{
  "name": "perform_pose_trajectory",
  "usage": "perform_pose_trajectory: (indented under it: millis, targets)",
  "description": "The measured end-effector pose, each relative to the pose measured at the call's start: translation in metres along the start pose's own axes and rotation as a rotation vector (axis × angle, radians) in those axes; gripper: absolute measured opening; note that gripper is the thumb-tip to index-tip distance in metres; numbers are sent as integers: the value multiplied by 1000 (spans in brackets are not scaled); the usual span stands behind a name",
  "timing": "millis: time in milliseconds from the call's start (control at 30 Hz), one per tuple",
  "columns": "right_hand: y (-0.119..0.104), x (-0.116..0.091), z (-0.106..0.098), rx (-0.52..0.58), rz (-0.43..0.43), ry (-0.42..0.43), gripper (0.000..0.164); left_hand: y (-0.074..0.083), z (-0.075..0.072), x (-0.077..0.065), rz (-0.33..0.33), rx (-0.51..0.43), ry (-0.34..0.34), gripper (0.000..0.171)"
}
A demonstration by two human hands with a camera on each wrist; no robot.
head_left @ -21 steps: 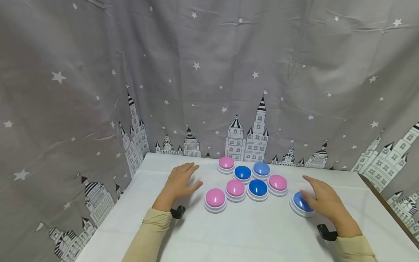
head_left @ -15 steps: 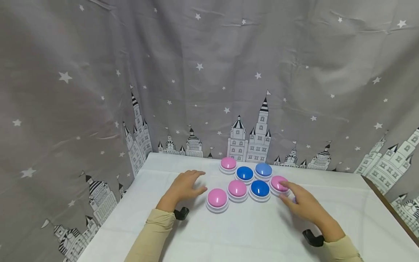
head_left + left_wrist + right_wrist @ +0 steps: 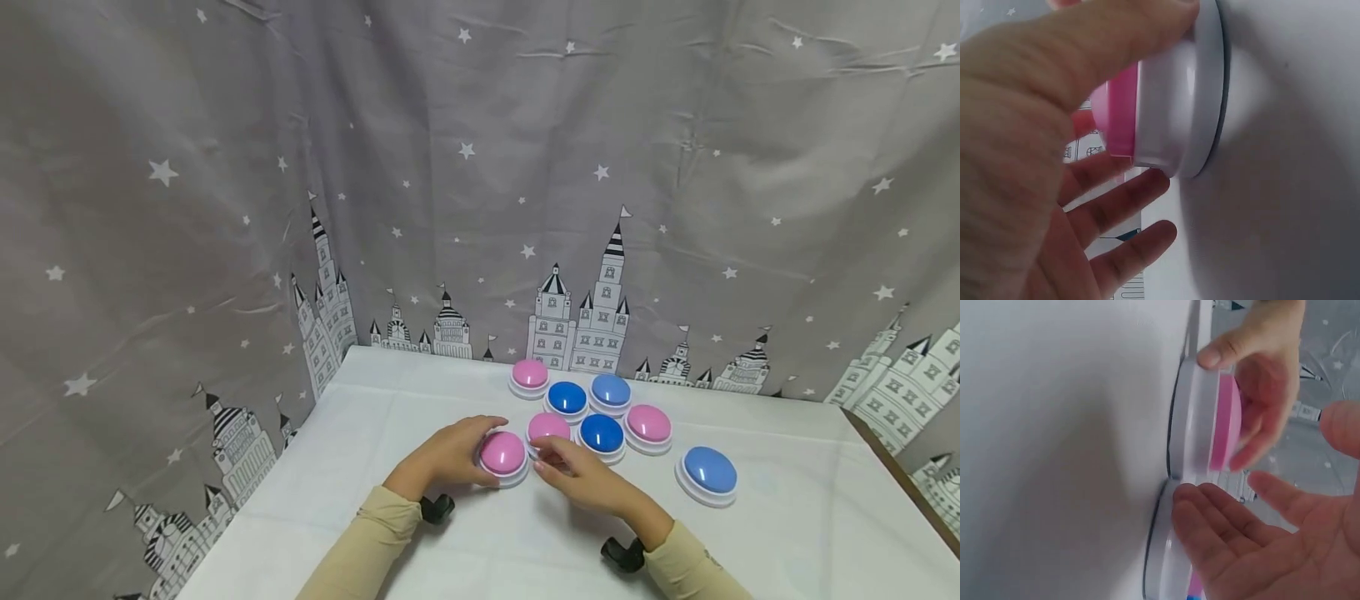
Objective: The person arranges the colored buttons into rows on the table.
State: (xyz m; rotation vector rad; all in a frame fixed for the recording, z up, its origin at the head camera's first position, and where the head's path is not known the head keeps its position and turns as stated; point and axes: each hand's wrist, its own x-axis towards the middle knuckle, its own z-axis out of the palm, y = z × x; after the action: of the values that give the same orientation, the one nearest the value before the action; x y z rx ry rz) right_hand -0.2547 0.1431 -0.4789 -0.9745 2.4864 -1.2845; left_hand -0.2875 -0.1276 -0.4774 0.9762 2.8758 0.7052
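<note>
The left hand (image 3: 452,454) grips a pink button (image 3: 502,452) around its white base (image 3: 1166,112), perhaps for steadiness; the relaxed right hand (image 3: 592,482) is beside another button (image 3: 549,425).

The left grip (image 3: 459,454) blocks the front pink button (image 3: 503,452) from the left. A passable gap separates the lone blue button (image 3: 709,470) from its pink neighbour (image 3: 648,424).
</note>
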Motion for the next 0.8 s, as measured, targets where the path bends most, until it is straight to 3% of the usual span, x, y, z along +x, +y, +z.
perform_pose_trajectory:
  millis: [333, 633, 800]
  targets:
    - [-7, 5, 19, 4, 1, -33, 57, 4, -3, 2, 84, -19, 5, 73]
    - [-10, -5, 23, -35, -14, -73, 56, 20, -10, -7, 51, -8, -53, 71]
    - [-21, -16, 28, -47, -46, -105, 56, 31, -14, -23, 52, 42, -70, 69]
